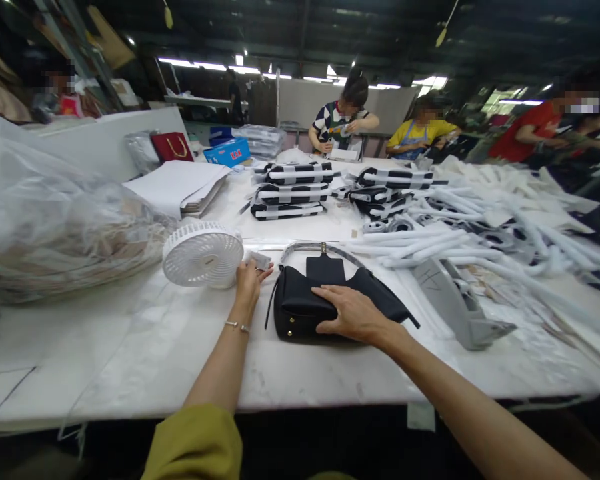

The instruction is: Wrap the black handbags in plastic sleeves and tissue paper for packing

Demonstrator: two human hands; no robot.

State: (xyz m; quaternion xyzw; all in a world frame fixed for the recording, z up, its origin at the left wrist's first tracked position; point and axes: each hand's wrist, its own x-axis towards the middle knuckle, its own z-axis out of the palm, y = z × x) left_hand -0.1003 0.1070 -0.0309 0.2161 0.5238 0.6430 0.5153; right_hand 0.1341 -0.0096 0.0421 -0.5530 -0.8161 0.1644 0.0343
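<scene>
Olive sleeve (195, 443); beyond, a soft black handbag (305, 293) (gold studs low down).

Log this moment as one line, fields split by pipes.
left hand: at small packet, beside fan | right hand: resting on bag | bag: black, on table

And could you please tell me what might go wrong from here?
The left hand, holding a small packet, is close beside the white fan and might knock it. The right hand lies on the black bag, so pressing hard could crease it. Behind, the stacked bundles could topple if bumped.
</scene>
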